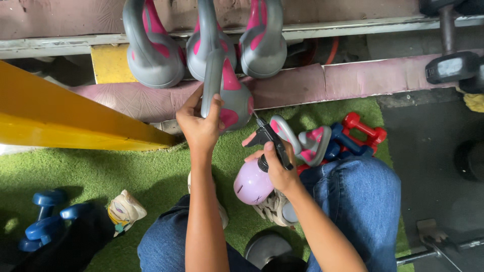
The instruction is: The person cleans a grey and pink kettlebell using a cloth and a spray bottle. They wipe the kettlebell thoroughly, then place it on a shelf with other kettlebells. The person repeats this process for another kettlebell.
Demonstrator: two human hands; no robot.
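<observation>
Left hand (200, 128) closed round the handle of a grey-and-pink kettlebell (228, 95), fingers wrapped, thumb up the side. Right hand (278, 168) closed on the neck of a pale pink spray bottle (252, 182), index finger over the black trigger head (269, 138).

Kettlebell: likely heavy, rigid, smooth-coated and apt to slip; best taken by the handle loop, as now. Bulb just beyond the left grip, resting by the pink padded ledge (353, 80); long axis from handle up to bulb, away from the body, tilted slightly right.

Bottle: probably light, thin plastic, liable to flex if squeezed; firmest hold at the neck under the trigger. Round body below the right grip, toward the knees; nozzle pointing up-left at the kettlebell bulb, close to it; contact not clear. Long axis from lower left to upper right.

Beyond the left grip, three more kettlebells (212, 45).
</observation>
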